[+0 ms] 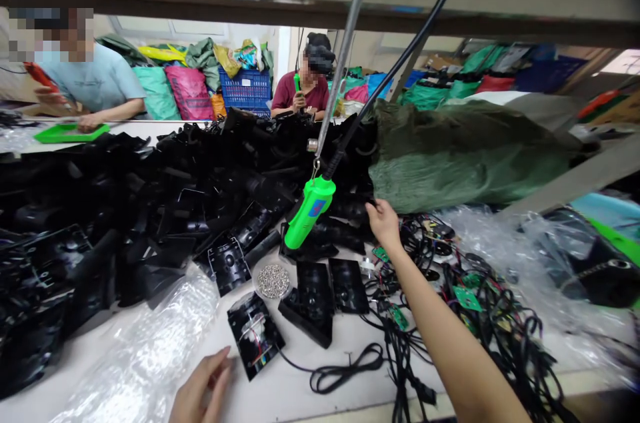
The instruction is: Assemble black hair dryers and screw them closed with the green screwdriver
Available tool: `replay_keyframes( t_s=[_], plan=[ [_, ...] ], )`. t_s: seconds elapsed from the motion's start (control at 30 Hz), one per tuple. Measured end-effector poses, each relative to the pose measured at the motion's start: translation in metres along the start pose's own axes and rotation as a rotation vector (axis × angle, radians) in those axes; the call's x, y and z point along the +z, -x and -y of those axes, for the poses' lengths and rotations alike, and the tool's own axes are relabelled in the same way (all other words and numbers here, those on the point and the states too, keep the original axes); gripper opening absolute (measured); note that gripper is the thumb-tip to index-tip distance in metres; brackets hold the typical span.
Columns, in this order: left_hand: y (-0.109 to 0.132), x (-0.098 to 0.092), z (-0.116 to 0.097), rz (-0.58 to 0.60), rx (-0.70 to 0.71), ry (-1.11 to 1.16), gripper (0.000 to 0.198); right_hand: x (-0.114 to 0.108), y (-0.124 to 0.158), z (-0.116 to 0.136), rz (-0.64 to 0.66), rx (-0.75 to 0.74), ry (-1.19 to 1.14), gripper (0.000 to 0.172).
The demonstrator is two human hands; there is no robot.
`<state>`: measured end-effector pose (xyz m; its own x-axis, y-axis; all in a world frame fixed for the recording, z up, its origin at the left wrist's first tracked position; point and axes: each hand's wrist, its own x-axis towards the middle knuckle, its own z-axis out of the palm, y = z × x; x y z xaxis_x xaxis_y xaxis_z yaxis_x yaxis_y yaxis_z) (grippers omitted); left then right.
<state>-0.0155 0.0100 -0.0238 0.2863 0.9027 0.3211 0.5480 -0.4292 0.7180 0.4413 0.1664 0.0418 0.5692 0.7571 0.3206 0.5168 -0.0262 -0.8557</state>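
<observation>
Open housing (271, 328), at two o'clock from the left hand (203, 384) (fingers loosely parted, empty): wiring (256, 331) appears laid in, cover absent; right hand (385, 224), fingers bent, grip indeterminable.

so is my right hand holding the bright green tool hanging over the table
No, the green tool hangs from a metal hook, with the right hand clearly apart from it.
</observation>
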Motion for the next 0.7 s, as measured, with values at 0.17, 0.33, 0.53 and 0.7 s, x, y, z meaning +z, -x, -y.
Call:
replay_keyframes(
  t_s=[0.17,0.33,0.53,0.7],
  plan=[
    [-0.022,-0.015,-0.015,-0.074,-0.037,0.021,0.027,-0.041,0.055,0.040,0.002,0.161,-0.225,0.044],
    [-0.066,-0.024,-0.076,0.027,0.184,0.047,0.047,-0.065,0.134,0.092,0.233,0.314,-0.348,0.033],
    [-0.050,-0.014,-0.127,0.349,0.393,-0.042,0.095,-0.063,0.235,0.114,0.520,0.369,-0.368,0.025],
    [0.007,-0.003,-0.124,0.448,0.051,0.306,0.095,-0.045,0.323,0.090,0.572,0.126,-0.278,0.042]
  ],
)
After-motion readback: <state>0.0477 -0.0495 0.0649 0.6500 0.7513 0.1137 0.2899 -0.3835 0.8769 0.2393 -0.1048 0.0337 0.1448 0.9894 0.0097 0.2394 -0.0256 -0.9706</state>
